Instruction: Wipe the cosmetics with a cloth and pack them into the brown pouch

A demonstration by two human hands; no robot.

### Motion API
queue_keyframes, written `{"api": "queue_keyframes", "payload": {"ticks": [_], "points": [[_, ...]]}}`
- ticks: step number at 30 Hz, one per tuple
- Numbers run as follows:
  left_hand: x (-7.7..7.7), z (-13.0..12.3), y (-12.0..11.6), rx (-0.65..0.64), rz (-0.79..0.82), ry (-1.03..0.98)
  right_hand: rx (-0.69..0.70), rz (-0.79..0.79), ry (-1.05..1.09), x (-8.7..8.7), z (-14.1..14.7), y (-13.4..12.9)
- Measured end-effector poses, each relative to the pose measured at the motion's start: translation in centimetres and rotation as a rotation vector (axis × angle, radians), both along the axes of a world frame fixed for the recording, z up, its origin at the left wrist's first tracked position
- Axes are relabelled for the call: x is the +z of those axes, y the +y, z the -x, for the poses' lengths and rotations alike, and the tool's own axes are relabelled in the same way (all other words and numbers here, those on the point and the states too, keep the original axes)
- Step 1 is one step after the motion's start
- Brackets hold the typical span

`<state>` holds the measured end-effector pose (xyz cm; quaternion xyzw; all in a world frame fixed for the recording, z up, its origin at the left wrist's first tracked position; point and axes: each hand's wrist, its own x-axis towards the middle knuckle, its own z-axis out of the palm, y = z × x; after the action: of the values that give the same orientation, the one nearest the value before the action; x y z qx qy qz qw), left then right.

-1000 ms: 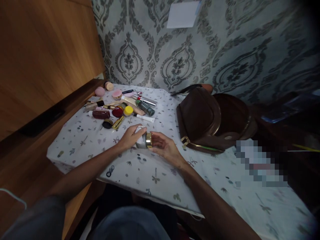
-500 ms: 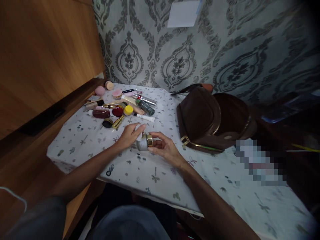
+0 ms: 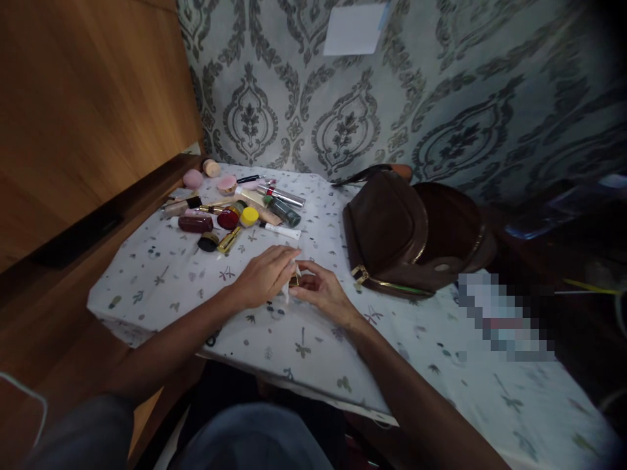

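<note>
My right hand (image 3: 318, 290) grips a small glass jar by its gold cap (image 3: 294, 281). Most of the jar is hidden behind my left hand (image 3: 264, 277). That hand is closed over the jar's body, pressing a thin white tissue (image 3: 287, 292) against it; only the tissue's edges show between the hands. Both hands are just above the patterned tablecloth (image 3: 304, 326). Beyond them lie a white tube (image 3: 283, 230), a gold lipstick (image 3: 228, 240) and a round black-lidded pot (image 3: 208, 242).
Several cosmetics lie in a cluster at the back left, among them a yellow-lidded pot (image 3: 249, 216), a dark red bottle (image 3: 194, 224), a green bottle (image 3: 284, 211) and a pink sponge (image 3: 192, 179). A brown bag (image 3: 386, 228) stands at the right. A wooden cabinet (image 3: 98, 117) borders the left.
My left hand has moved right and wrapped over the jar's body with the tissue, covering the glass that showed before. My right hand still grips the gold cap.
</note>
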<state>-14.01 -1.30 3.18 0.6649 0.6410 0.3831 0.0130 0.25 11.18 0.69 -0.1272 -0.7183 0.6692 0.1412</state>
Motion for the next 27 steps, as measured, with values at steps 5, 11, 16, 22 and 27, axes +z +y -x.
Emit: {"api": "queue_keyframes", "payload": {"ticks": [5,11,16,22,27], "points": [[0.3,1.9,0.2,-0.012,0.309,-0.332,0.077,-0.006,0.119,-0.1,-0.2,-0.1],[-0.2,2.7,0.3,-0.103,0.349,-0.581,0.164,-0.029,0.126,0.4,-0.5,0.0],[-0.5,2.4,0.5,0.055,0.27,-0.632,0.152,-0.035,0.02,0.7,-0.7,0.1],[-0.2,1.8,0.1,0.103,0.183,-0.506,0.069,-0.044,-0.004,0.7,-0.6,0.0],[1.0,1.3,-1.4,0.017,0.171,-0.305,0.06,-0.024,-0.035,0.7,-0.5,0.0]]}}
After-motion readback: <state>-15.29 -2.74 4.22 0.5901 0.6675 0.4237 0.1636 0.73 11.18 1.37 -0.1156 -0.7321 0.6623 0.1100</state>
